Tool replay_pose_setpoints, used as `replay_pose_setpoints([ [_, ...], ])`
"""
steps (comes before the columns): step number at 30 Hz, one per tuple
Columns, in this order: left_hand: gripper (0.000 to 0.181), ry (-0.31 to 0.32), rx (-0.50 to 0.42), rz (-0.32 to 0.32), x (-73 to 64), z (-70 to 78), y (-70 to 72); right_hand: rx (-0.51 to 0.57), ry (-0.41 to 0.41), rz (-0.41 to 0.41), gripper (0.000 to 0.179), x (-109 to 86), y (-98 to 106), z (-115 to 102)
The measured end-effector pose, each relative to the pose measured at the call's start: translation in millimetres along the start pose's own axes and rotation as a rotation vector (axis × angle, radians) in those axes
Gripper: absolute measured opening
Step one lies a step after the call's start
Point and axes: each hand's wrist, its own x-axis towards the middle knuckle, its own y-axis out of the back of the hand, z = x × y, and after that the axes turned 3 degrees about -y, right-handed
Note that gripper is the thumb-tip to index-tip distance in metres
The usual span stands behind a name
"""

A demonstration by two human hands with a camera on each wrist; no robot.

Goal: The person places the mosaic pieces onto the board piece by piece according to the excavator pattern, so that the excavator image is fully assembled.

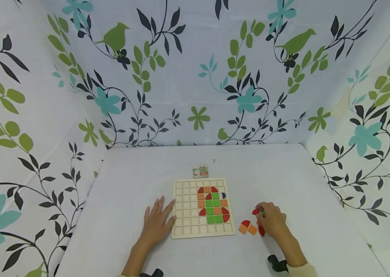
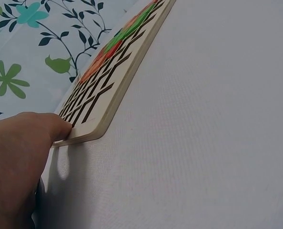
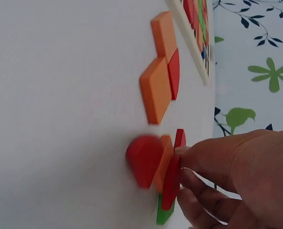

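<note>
A wooden grid board (image 1: 185, 231) bears red, orange and green pieces plus a blue one. My left hand (image 1: 157, 223) rests at the board's left edge with fingers spread, thumb on its rim in the left wrist view. Right of the board, my right hand (image 1: 272, 220) pinches a red quarter-round tile (image 3: 171, 183) between thumb and fingers. Close about those fingertips are another red piece (image 3: 145, 160), an orange tile (image 3: 164, 155) and a green tile (image 3: 165, 214), partly overlapped by the held one.
Two orange squares (image 3: 156, 88) and a red rounded piece (image 1: 245, 223) lie between the board and my right hand. Behind the board is a small picture card (image 1: 200, 171). Patterned cloth (image 1: 198, 77) hangs beyond the white table (image 1: 139, 169).
</note>
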Motion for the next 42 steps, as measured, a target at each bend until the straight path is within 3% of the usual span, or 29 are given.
replay_pose_setpoints([
  [6,0.058,-0.005,-0.011,0.003,0.1,-0.8,-2.2,0.069,-0.012,-0.005,0.032,7.6,-13,-18],
  [10,0.059,-0.009,-0.009,0.007,0.8,-2.0,-4.5,0.025,-0.015,0.013,0.033,8.9,-18,-29],
  [13,0.059,-0.012,-0.006,0.017,1.2,-2.8,-5.4,0.0,0.029,-0.009,0.028,9.0,-19,-34],
  [25,0.059,-0.004,0.002,0.009,0.9,-4.9,-2.3,-0.052,0.089,0.007,0.023,11.3,-22,-34],
  [32,0.06,-0.003,0.015,0.014,2.4,-5.5,0.5,-0.014,0.126,0.029,0.024,10.5,-35,-67],
  [34,0.059,-0.012,0.013,0.018,3.4,-4.4,0.5,-0.004,0.17,0.046,0.023,7.0,-40,-80],
  [42,0.059,-0.015,0.01,0.015,0.0,-4.2,-2.6,0.016,0.472,0.119,0.015,-14.9,-71,-120],
])
